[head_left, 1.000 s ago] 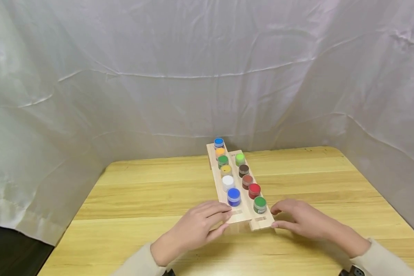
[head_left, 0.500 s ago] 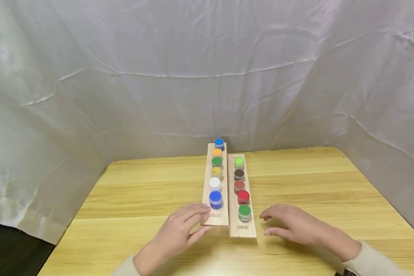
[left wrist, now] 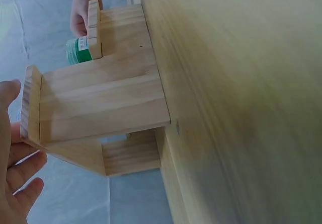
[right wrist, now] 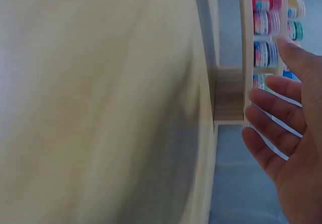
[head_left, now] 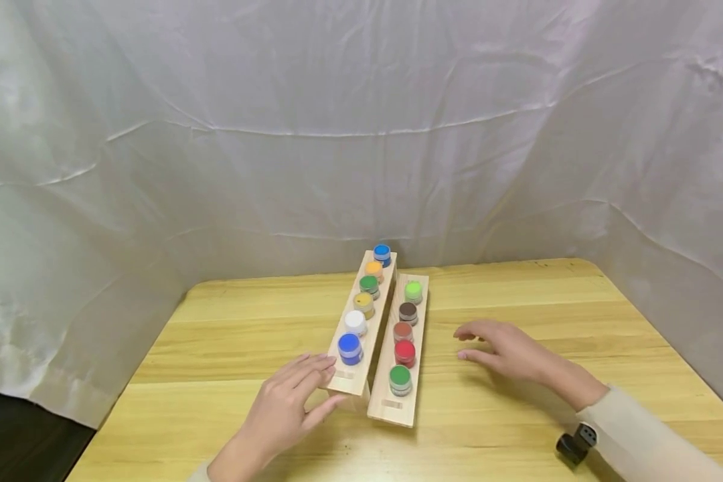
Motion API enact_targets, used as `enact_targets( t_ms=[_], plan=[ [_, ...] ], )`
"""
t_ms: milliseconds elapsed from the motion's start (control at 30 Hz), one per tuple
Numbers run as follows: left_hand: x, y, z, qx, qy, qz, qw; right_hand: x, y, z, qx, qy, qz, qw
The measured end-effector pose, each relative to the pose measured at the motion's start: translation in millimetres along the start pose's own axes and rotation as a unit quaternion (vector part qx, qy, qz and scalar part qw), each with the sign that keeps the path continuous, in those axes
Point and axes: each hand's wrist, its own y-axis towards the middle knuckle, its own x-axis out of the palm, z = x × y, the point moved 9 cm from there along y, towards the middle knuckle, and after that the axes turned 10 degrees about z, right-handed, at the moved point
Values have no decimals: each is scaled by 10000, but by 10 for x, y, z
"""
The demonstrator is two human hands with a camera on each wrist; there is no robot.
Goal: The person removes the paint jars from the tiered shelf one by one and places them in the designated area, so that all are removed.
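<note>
Stepped wooden rack (head_left: pixel 353 387), lidded jars (head_left: pixel 350 351) in two rows, on table (head_left: pixel 247 335); near end lies farther left than a second ago. Left hand (head_left: pixel 282 405) touches near-left corner, fingers extended; thumb's contact hard to judge. Right hand (head_left: pixel 511 351), earlier at rack's corner, now apart, fingers loose, nothing held. Left sleeve (head_left: pixel 201 474) mostly cut off.
</note>
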Motion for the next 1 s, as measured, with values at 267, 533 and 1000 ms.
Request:
enact_targets(
  t_ms=[267, 533, 1000],
  plan=[
    [-111, -54, -65, -467, 649, 235, 9965, 31, 282, 203, 443, -44, 120, 9989],
    [-152, -75, -109, -979, 1075, 78, 9893, 135, 558, 373, 772, 127, 65, 9969],
    [-162, -65, -44, -1232, 1393, -38, 9825, 277, 987, 566, 1008, -47, -129, 9948]
  ],
)
